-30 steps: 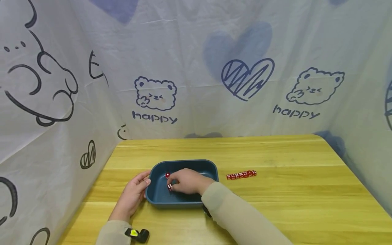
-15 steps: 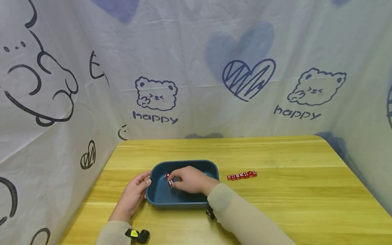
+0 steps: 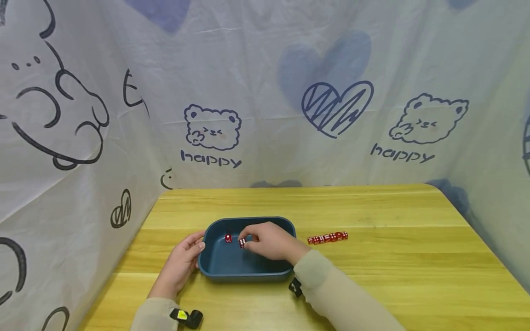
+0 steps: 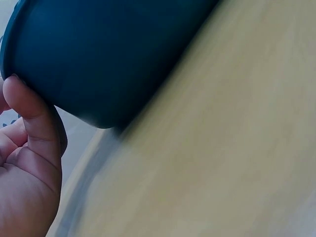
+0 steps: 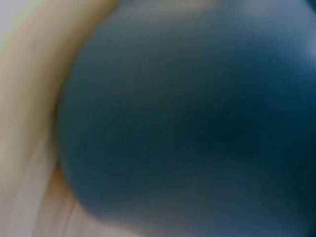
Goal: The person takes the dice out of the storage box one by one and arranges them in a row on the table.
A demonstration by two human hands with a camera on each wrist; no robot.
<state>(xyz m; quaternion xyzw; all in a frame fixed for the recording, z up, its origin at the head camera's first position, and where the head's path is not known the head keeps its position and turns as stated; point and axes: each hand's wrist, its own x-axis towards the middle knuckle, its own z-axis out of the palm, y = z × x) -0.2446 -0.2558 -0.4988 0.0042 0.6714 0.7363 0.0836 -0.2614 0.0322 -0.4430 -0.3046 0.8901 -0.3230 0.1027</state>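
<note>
A dark blue rectangular tray [image 3: 232, 269] with raised walls stands on the table, and one red die [image 3: 228, 238] with white pips lies inside near its left end. Over the tray floor, my right hand [image 3: 269, 240] pinches another red die [image 3: 242, 243] between thumb and forefinger. My left hand [image 3: 179, 262] holds the tray's left end, the thumb against the wall just at the rim. In the left wrist view that thumb [image 4: 29, 108] shows on the tray's outer side [image 4: 108, 54]. The right wrist view shows only the blurred tray wall [image 5: 163, 128]; the right hand is hidden there.
To the right of the tray, several red dice [image 3: 328, 237] form a slanting row on the yellow wood-grain table [image 3: 393, 266]. A white curtain [image 3: 265, 138] with printed bears and hearts stands behind the table and along both sides.
My right hand has lifted and moved right with its die, away from the die lying in the tray. My left hand stays at the tray's end.
</note>
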